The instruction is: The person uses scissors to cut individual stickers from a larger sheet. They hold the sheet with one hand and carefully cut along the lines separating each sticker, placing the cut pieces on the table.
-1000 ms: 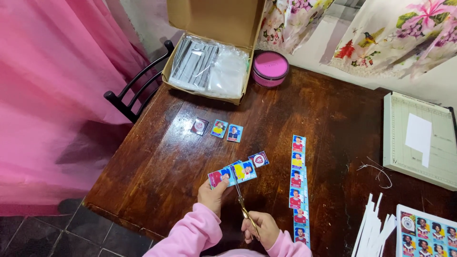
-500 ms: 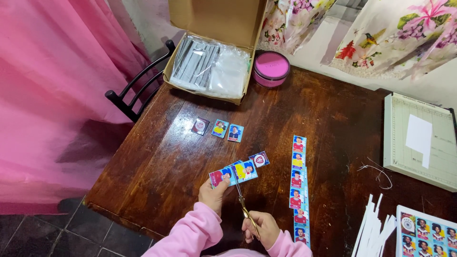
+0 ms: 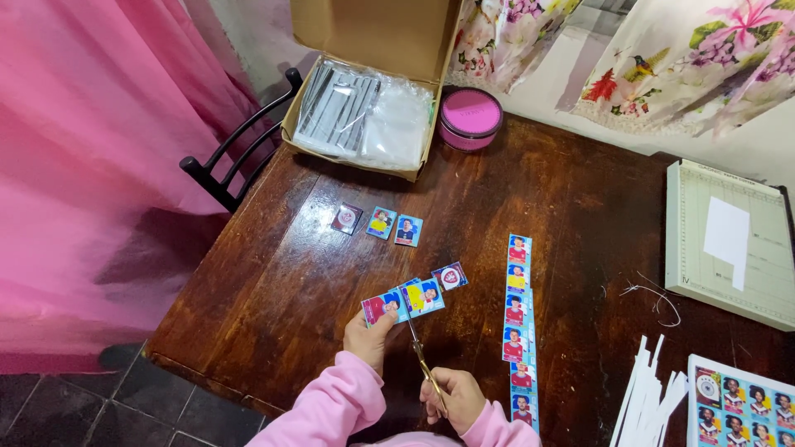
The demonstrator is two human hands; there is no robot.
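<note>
Scissors cutting a short strip of stickers, held over the near edge of the tabletop (image 3: 273, 273).

Nearest, the right hand (image 3: 451, 399) has its fingers closed around the handles of the scissors (image 3: 421, 358), blades pointing up and away into the sticker strip (image 3: 412, 298). The left hand (image 3: 370, 338), pink sleeve bent in, pinches the strip's left end. Just right lies a long sticker strip (image 3: 517, 323); farther off, three loose stickers (image 3: 378, 223), a cardboard box (image 3: 364, 116) and a pink round tin (image 3: 469, 117).
</note>
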